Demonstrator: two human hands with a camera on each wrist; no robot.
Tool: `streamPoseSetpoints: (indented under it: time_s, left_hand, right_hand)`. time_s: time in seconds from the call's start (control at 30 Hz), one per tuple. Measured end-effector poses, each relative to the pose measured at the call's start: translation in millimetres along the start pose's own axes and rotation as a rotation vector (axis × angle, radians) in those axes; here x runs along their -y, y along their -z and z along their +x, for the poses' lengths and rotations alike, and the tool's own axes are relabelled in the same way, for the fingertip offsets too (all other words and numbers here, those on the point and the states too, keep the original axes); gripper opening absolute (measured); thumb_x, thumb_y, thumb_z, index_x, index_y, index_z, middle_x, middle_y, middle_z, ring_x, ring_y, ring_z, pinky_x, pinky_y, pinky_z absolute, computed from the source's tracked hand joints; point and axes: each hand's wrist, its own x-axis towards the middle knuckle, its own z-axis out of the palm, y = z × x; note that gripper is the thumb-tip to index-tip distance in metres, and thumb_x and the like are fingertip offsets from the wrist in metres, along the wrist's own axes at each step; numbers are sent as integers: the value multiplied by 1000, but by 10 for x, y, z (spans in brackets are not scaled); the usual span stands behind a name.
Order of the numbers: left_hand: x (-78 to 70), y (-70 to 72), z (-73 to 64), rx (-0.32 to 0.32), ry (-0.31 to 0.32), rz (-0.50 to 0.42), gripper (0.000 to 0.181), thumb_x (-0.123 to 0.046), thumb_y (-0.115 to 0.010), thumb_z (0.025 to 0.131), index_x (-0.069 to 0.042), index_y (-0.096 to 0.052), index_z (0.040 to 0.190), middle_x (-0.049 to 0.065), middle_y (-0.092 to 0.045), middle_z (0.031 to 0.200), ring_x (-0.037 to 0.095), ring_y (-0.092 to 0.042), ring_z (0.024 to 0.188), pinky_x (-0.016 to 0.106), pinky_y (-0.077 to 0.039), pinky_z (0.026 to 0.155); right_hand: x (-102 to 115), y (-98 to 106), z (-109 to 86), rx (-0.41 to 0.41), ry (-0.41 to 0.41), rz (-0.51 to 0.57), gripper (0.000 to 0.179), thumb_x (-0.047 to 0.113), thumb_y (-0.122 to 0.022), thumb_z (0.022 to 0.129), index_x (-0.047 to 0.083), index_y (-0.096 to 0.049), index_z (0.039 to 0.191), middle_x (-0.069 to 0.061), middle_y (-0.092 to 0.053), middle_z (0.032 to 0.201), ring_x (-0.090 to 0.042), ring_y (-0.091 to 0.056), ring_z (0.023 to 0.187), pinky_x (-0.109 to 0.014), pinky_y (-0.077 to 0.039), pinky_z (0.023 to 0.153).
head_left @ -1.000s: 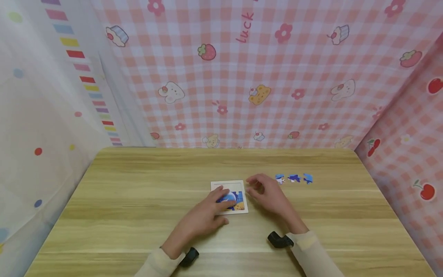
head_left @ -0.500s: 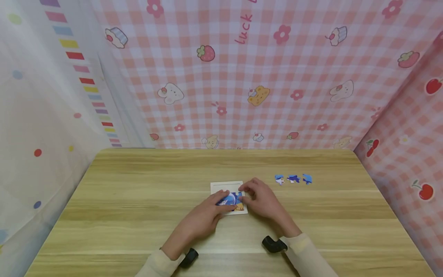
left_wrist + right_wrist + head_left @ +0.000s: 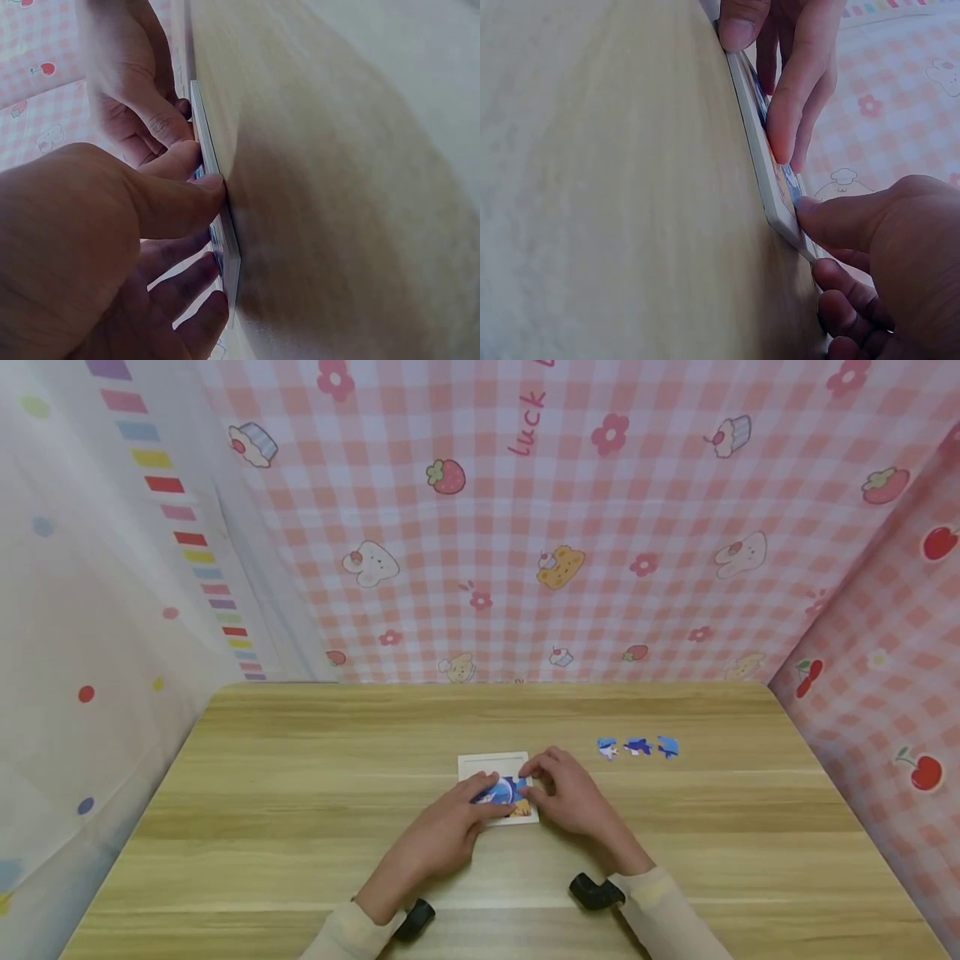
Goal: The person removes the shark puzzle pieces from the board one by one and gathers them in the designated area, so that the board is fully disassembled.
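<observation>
A small jigsaw puzzle in a white frame (image 3: 491, 763) lies on the table, its lower part filled with blue and orange pieces (image 3: 504, 791) and its far strip bare. My left hand (image 3: 442, 828) holds it from the left, thumb at the front edge and fingers (image 3: 786, 127) reaching over the picture. At the right edge, my right hand (image 3: 566, 795) grips the frame, with its thumb (image 3: 817, 214) on the picture's side and other fingers curled beside the rim. The left hand covers part of the picture.
Three loose blue and purple puzzle pieces (image 3: 637, 747) lie in a row to the right, beyond my right hand. The wooden table (image 3: 337, 727) ends against a pink checked cloth (image 3: 480, 527); more cloth hangs at both sides.
My right hand has moved left from beside the frame onto its right edge. The left hand's fingers have shifted slightly and its thumb has drawn in to the frame. The loose pieces stay put.
</observation>
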Motion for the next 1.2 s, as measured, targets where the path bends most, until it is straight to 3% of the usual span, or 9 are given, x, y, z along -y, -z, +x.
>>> streamPoseSetpoints:
  time_s: [0.27, 0.6, 1.2]
  left_hand:
    - [5, 0, -2, -1, -1, 2, 40, -12, -56, 105, -28, -65, 140, 10, -42, 162, 32, -37, 153, 51, -41, 120]
    - [22, -1, 1, 5, 5, -10, 44, -9, -56, 104, -30, -63, 142, 9, -40, 164, 32, -35, 153, 51, -38, 122]
    - [-8, 9, -4, 18, 14, -5, 41, -11, -54, 105, -29, -65, 140, 8, -40, 164, 31, -35, 153, 50, -38, 122]
  right_hand:
    - [6, -3, 1, -41, 10, 51, 16, 18, -78, 92, 15, -71, 106, 1, -62, 102, -13, -51, 87, -28, -46, 78]
    - [11, 3, 16, -49, -8, 153, 8, 12, -75, 93, 14, -71, 100, 6, -68, 82, -8, -58, 73, -20, -49, 66]
    - [-46, 184, -49, -56, -21, 122, 5, 20, -73, 97, 18, -72, 101, 10, -71, 88, -8, -62, 80, -22, -54, 73]
